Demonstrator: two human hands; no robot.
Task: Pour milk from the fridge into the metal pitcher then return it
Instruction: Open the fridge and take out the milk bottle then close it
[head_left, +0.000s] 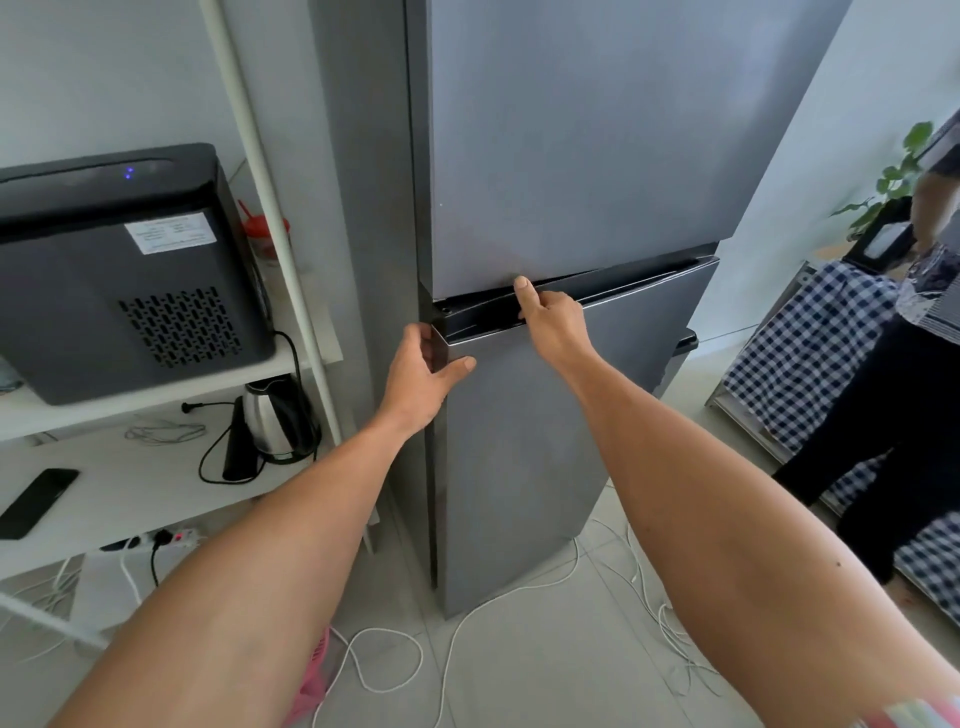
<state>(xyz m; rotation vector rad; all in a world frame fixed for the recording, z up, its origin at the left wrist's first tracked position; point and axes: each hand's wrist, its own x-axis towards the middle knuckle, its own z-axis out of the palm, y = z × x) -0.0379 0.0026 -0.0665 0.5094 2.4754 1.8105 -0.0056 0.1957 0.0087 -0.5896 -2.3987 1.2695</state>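
1. The grey fridge (571, 156) is standing straight ahead, its upper door shut and its lower door (519, 441) sitting slightly proud at the top left corner; no milk or pitcher is showing.
2. The left hand (423, 382) is wrapping around the top left corner of the lower door, fingers curling behind the edge and thumb lying across the front face.
3. The right hand (550, 325) is hooking into the dark recess between the two doors, fingers bent inside it and thumb pointing up against the upper door.
4. A white shelf (156, 483) is standing just left of the fridge, carrying a black appliance (119, 270), a steel kettle (270, 421) and a phone (36, 501).
5. White cables (467, 623) are trailing over the tiled floor.
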